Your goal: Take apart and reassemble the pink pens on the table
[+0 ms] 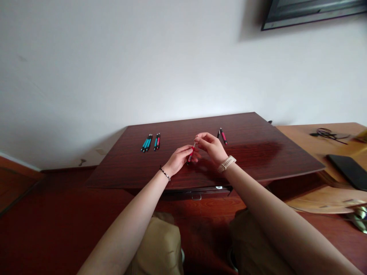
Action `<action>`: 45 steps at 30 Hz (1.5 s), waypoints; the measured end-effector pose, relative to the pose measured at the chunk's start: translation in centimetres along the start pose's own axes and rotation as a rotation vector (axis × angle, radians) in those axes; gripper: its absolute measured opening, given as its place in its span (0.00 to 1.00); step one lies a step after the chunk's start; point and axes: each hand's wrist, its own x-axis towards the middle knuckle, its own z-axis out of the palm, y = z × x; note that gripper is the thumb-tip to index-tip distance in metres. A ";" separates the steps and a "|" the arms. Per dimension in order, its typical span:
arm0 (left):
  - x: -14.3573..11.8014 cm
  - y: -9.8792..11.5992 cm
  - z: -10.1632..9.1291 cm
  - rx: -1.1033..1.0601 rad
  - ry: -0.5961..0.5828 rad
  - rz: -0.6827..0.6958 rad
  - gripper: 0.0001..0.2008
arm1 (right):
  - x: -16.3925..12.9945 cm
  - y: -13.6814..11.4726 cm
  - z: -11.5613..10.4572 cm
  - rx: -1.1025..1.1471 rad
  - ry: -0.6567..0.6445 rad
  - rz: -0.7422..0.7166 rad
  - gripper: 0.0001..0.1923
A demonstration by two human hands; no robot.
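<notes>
My left hand (180,158) is closed around a red pen barrel (190,156) with a black lower end, held tilted above the dark table. At its upper end a thin, pale pen refill (194,144) sticks out. The fingertips of my right hand (210,146) pinch the refill's top; how deep it sits in the barrel is hidden. Just beyond the right hand lie a red and black pen (223,136) and a slim black pen part (218,134). To the left are several teal and black pens (146,143), beside a pair of one teal pen (156,141) and one red pen (158,141).
The dark wooden table (183,130) stands against a white wall, with a drawer handle (196,197) below its front edge. On the right, a lighter wooden desk (298,133) carries a coiled black cable (327,133) and a flat black device (348,170). A screen (312,15) hangs above.
</notes>
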 end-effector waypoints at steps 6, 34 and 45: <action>0.0 0.1 0.2 -0.028 0.007 0.005 0.16 | -0.3 0.0 0.1 0.043 -0.043 0.056 0.20; -0.1 0.4 0.8 0.001 0.028 0.028 0.16 | 0.1 0.8 -0.7 -0.009 -0.041 0.036 0.20; 0.1 0.1 0.5 0.009 0.029 0.049 0.16 | 0.0 0.9 -0.7 -0.105 -0.082 0.066 0.19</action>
